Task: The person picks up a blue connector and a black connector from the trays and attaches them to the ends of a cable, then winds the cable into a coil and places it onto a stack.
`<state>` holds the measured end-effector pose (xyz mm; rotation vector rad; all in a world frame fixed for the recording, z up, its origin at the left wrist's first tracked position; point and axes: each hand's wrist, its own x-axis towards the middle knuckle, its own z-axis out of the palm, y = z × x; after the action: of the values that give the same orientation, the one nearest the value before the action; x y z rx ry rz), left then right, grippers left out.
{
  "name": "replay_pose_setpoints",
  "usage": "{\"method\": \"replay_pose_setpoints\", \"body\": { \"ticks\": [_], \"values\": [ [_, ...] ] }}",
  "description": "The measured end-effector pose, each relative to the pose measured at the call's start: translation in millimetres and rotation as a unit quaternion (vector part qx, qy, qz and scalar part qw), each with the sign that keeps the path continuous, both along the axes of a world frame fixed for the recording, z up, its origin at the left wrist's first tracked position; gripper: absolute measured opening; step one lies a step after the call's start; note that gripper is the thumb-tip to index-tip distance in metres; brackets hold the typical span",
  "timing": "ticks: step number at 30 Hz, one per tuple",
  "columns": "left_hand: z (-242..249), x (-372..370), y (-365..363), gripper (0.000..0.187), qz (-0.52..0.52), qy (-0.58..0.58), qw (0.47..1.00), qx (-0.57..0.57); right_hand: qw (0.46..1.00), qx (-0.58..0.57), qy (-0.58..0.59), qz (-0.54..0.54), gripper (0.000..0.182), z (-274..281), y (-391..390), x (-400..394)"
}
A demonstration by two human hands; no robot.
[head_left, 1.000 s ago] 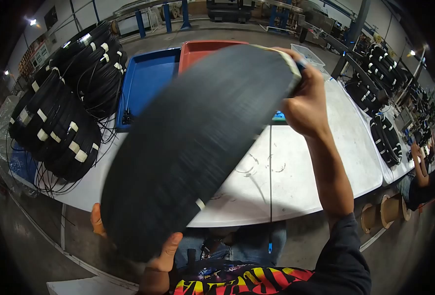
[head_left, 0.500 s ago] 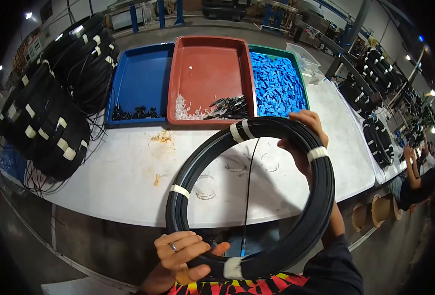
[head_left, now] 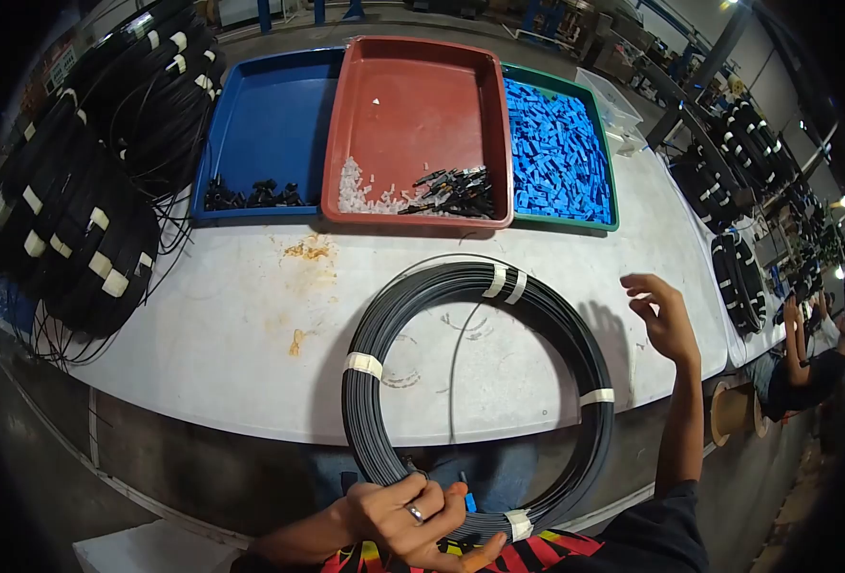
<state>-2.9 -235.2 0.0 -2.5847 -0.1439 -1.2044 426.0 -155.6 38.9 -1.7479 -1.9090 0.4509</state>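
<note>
The coil of black cable (head_left: 362,420) is positioned in front of the wearer: its far arc is over the white worktop (head_left: 241,334), and its near arc projects past the front edge, close to the shirt. Whether the far arc bears on the surface cannot be confirmed. The left hand (head_left: 413,520) is closed around the near-left arc, fingers toward the inside of the ring and thumb on the near side. The right hand (head_left: 666,320) is off the coil, beyond its right side, fingers loosely spread and holding nothing. Handling: with so many turns, the coil is likely heavy for its size; the bundle should be springy and fairly stiff, and the smooth jacket may slide under a light grip. Take hold around the full bundle on opposite arcs, preferably beside the pale tape bands (head_left: 363,364), where the turns are bound. Do not lift by the loose strand (head_left: 453,382) inside the ring or by the blue connector (head_left: 470,502); the connector is probably the most fragile part.
</note>
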Motion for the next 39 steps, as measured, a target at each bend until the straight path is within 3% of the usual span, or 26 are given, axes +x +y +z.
{"method": "replay_pose_setpoints", "body": {
  "ticks": [1,3,7,10,15,16,17,18,20,21,22,23,26,27,29,30,35,37,38,39],
  "values": [
    [-1,2,1,0.05,-0.005,0.002,1.0,-0.001,1.0,-0.001,0.002,-0.005,0.036,3,1,-10],
    [-1,5,0,0.071,0.002,0.011,1.0,-0.024,0.998,0.004,0.058,0.011,0.03,10,9,-39],
    [15,8,5,0.066,-0.017,0.017,0.999,-0.037,0.992,0.053,0.079,0.086,0.021,-3,43,-87],
    [20,10,7,0.072,-0.031,0.086,0.995,0.04,0.978,0.062,0.134,0.145,0.02,-2,76,-124],
    [36,10,20,0.075,-0.086,0.149,0.984,0.045,0.92,0.012,0.217,0.325,0.029,3,152,-188],
    [42,11,23,0.076,-0.093,0.168,0.98,0.056,0.908,-0.071,0.214,0.353,0.028,9,164,-199],
    [47,12,23,0.076,-0.1,0.186,0.975,0.067,0.89,-0.167,0.202,0.373,0.023,20,170,-211],
    [53,13,21,0.076,-0.099,0.186,0.975,0.067,0.878,-0.14,0.091,0.449,0.023,15,189,-220],
    [61,16,15,0.041,-0.102,0.194,0.975,0.026,0.838,-0.147,-0.086,0.519,0.025,6,205,-242],
    [61,18,15,0.041,-0.102,0.195,0.975,0.027,0.82,-0.182,-0.15,0.521,0.026,4,206,-254],
    [60,20,15,0.04,-0.108,0.185,0.976,0.037,0.792,-0.257,-0.149,0.533,0.023,-19,219,-258],
    [59,20,14,0.039,-0.113,0.174,0.977,0.047,0.792,-0.258,-0.148,0.534,0.023,-20,219,-265],
    [54,16,14,0.041,-0.121,0.183,0.975,0.047,0.697,-0.408,-0.193,0.558,0.023,-34,220,-274],
    [52,15,13,0.041,-0.124,0.188,0.972,0.063,0.697,-0.407,-0.193,0.558,0.023,-44,223,-273],
    [50,13,10,0.041,-0.124,0.187,0.973,0.061,0.491,-0.737,-0.086,0.456,0.05,-41,216,-278],
    [49,13,9,0.041,-0.124,0.185,0.973,0.06,0.511,-0.726,-0.114,0.445,0.075,-39,210,-275],
    [48,13,6,0.041,-0.123,0.176,0.974,0.07,0.508,-0.77,-0.136,0.361,0.079,-20,186,-282],
    [47,12,8,0.041,-0.135,0.172,0.975,0.044,0.585,-0.706,-0.035,0.397,0.082,-27,200,-276],
    [46,12,10,0.042,-0.132,0.155,0.978,0.036,0.542,-0.701,-0.004,0.463,0.08,-6,209,-273],
    [44,11,11,0.042,-0.128,0.139,0.981,0.028,0.627,-0.652,-0.018,0.425,0.078,4,203,-271]
  ]
}}
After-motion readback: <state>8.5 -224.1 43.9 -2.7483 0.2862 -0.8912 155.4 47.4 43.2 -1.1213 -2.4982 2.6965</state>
